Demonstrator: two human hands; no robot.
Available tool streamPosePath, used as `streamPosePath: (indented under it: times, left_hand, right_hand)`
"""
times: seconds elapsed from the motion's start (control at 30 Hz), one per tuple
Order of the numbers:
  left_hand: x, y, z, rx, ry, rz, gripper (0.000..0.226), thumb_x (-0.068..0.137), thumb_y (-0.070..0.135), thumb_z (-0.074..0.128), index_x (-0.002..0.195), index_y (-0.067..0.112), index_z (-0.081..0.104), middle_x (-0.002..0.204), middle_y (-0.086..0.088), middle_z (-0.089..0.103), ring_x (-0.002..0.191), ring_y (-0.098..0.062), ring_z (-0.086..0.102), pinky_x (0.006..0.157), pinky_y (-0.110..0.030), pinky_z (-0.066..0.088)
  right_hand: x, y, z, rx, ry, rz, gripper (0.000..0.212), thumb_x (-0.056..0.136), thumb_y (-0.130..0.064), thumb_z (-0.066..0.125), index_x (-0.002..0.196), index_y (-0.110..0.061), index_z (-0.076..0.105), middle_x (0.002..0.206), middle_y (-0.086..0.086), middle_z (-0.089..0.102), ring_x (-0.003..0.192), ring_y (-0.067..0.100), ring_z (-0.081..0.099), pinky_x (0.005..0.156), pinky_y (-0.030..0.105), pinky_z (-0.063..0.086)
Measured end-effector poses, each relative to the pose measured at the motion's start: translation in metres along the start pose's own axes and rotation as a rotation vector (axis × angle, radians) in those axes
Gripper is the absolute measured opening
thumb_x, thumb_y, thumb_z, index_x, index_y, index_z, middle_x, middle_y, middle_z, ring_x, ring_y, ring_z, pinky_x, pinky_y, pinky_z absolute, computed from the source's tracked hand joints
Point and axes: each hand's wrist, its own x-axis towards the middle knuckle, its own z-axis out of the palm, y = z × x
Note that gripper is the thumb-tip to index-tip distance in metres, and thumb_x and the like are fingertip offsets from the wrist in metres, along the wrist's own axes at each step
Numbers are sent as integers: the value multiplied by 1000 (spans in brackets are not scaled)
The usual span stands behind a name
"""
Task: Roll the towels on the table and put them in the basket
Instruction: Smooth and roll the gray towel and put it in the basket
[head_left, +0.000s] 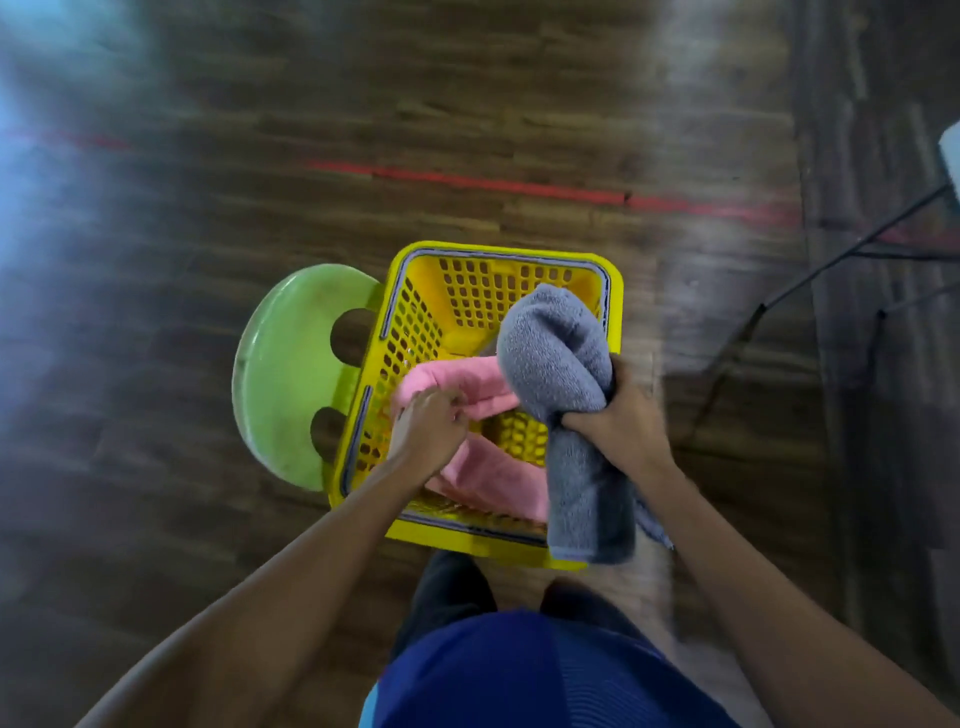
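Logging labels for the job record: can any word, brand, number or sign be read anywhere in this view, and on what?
No readable text anywhere.
The yellow basket, grey towel, pink towel and green stool show no lettering.
The red line on the floor is a plain stripe, not a sign.
The picture is motion-blurred, so fine print could be missed.

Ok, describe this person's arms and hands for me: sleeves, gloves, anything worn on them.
The left hand and right hand are bare: no gloves, and no ring, watch or wristband shows, though the picture is blurred. The left forearm and right forearm are uncovered right to the frame's edge, so no sleeves are in view.
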Motion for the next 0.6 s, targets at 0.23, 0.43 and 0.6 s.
streamPosePath:
  times: [0.23, 0.43, 0.6]
  left_hand:
    - [102, -27, -10, 84, -119, 80, 23, 84, 15, 57, 103, 15, 70, 109, -11, 68, 104, -32, 61, 86, -40, 51]
    - [194, -43, 36, 151, -339, 18, 31, 88, 18, 58, 116, 7, 65, 118, -20, 65, 109, -37, 60, 84, -41, 49]
    - [253, -56, 96, 105, -620, -160, 42, 95, 30, 55, 128, 4, 54, 130, -21, 56, 116, -33, 55, 87, -35, 44]
  right_hand:
    - [56, -41, 42, 15, 83, 151, 87, 59, -28, 83, 136, -24, 44, 117, 2, 62, 105, 25, 59, 74, 30, 39]
    - [109, -35, 61, 36, 119, 228, 91, 63, -27, 84, 141, -30, 39, 120, -1, 63, 111, 26, 60, 89, 36, 48]
    - [134, -11, 68, 54, 107, 267, 90, 63, -28, 85, 141, -34, 40, 114, -12, 60, 106, 13, 58, 89, 31, 46]
